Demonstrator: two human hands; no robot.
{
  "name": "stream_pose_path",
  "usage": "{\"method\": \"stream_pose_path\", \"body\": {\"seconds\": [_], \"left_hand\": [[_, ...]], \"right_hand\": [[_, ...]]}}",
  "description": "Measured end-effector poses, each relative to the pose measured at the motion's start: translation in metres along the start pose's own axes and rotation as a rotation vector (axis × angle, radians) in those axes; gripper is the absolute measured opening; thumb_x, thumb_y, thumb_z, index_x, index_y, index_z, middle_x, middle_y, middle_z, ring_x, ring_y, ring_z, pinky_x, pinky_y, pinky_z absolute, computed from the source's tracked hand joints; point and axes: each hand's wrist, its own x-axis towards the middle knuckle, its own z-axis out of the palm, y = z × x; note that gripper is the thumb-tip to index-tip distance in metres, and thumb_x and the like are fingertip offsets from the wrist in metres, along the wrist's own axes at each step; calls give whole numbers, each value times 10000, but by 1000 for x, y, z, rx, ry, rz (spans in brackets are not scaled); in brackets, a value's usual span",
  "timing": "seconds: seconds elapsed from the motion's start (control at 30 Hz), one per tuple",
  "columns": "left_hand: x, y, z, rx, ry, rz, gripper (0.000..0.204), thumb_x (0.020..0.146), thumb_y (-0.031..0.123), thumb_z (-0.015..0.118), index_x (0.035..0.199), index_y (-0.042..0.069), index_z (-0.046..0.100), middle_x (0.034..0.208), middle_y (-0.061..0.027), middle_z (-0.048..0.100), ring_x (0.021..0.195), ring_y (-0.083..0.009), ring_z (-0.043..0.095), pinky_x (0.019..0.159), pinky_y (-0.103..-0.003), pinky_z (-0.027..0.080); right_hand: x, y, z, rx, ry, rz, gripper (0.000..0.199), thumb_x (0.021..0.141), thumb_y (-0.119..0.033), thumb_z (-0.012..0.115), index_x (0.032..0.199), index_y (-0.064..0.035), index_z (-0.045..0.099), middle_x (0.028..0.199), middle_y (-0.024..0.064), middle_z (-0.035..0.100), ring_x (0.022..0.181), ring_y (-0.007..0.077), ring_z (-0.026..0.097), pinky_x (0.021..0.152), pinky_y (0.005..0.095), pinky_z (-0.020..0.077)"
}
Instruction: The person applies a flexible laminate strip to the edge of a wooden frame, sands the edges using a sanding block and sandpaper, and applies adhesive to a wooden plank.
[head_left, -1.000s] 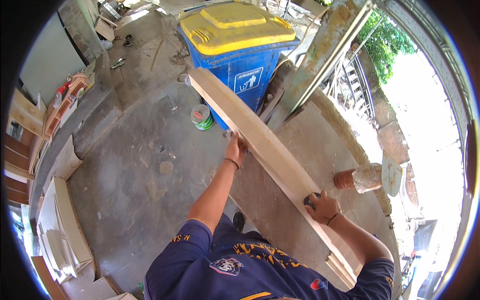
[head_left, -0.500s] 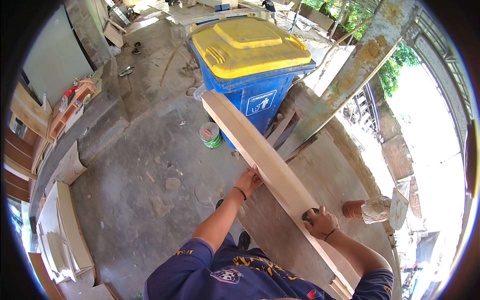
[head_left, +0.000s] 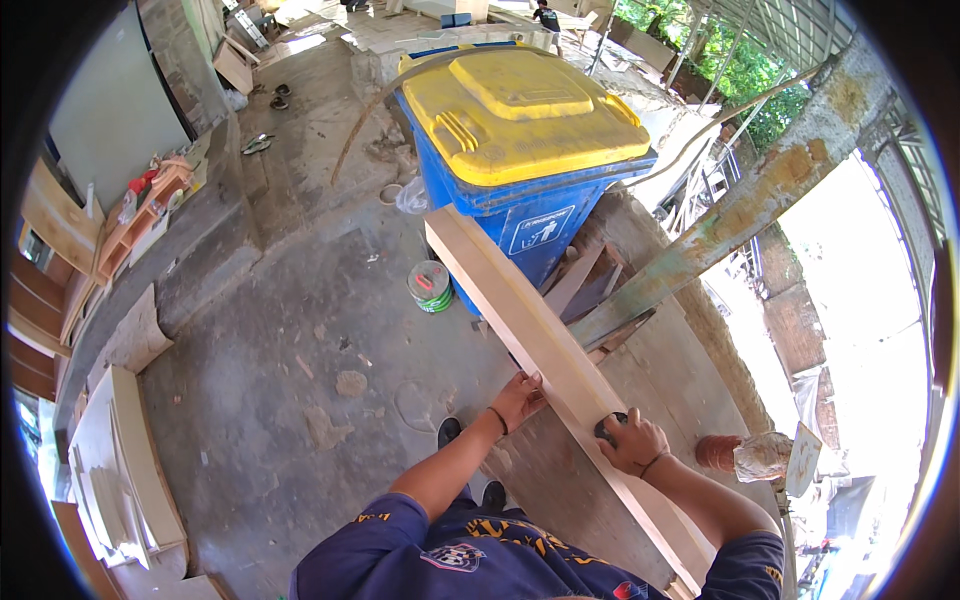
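Head view: left hand (head_left: pixel 520 398) grips the pale plank (head_left: pixel 540 350) edge; right hand (head_left: pixel 632 441) presses a dark block (head_left: pixel 607 428) onto it

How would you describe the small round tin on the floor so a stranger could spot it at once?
Find the blue wheeled bin with the yellow lid. At its left foot, on the concrete floor, stands a small round tin. Its red-and-white top and green side set it apart from the grey debris around it.
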Motion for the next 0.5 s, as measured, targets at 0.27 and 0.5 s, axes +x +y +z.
{"method": "stream_pose_path", "body": {"seconds": [0.27,0.5], "left_hand": [[-4,10,6,-15,-13,-68,385,928,324,638,1178,105,442,1140,-44,578,1025,-191,625,914,-332,544],[-1,12,5,-7,-11,-120,403,921,282,652,1205,106,427,1151,-40,576,1022,-190,631,920,-346,544]], "right_hand": [[47,-17,-18,-31,-26,-10,387,856,-467,570,1148,-213,559,1040,251,533,806,404,661,668,489,544],[92,-40,-38,-31,15,16,392,862,-453,560,1163,-202,552,1084,262,535,843,415,657,722,500,539]]}}
